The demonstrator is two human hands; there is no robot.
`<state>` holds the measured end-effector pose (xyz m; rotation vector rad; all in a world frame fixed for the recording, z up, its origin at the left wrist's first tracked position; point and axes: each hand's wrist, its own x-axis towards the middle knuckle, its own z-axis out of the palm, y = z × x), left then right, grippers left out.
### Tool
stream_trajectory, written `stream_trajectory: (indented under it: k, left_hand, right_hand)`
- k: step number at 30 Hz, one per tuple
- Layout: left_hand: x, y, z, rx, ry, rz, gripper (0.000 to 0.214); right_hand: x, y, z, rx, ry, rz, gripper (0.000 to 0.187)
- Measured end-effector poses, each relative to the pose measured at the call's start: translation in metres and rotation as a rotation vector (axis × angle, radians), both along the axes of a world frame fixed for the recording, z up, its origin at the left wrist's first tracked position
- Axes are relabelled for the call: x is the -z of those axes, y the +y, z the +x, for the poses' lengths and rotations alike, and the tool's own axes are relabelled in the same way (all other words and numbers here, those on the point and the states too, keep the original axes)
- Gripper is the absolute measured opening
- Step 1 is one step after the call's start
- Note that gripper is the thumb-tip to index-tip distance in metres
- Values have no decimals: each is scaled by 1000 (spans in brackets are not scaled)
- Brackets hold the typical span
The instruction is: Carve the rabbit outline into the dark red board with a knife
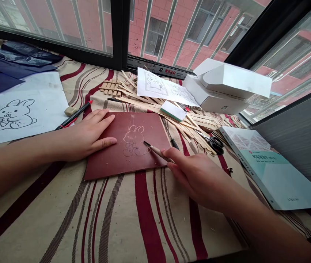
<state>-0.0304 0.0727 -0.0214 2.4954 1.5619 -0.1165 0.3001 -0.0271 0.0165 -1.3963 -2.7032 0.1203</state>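
A reddish-brown carving board point(111, 160) lies on the striped cloth before me. It bears a rabbit outline point(133, 140); the upper lines look pale and cut, the lower ones dark. My left hand point(96, 135) rests flat on the board's left part, fingers spread. In my right hand point(192, 170) is a slim carving tool point(158, 150) with a light handle, its dark tip at the rabbit's right side. Whether the tip touches the surface I cannot tell. Small shavings dot the board. Beyond my right hand, a second tool with a black handle point(174, 143) lies by the board's edge.
On the left lie a paper with a rabbit drawing point(15, 115), an eraser point(70, 111) and pens point(75, 114). Thin wooden strips point(196, 126), scissors point(215, 144), a white-and-green block point(173, 110) and a white box point(221, 96) are behind. A book point(278, 171) lies right, beneath the windows.
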Motion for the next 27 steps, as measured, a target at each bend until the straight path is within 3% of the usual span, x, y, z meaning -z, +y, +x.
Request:
stream_trajectory:
  k: [3, 13, 21, 27]
  left_hand:
    - [-2, -1, 1, 2, -6, -2, 97]
    - [-4, -2, 2, 2, -20, -14, 97]
    - [2, 1, -1, 5, -41, 18, 104]
    - [11, 5, -4, -11, -101, 38, 107]
  right_hand:
    - [1, 1, 1, 27, -22, 10, 32]
    - [-6, 7, 12, -118, -7, 139, 33]
    - [-9, 8, 9, -261, -174, 290, 53]
    - [-8, 6, 8, -260, -234, 295, 67]
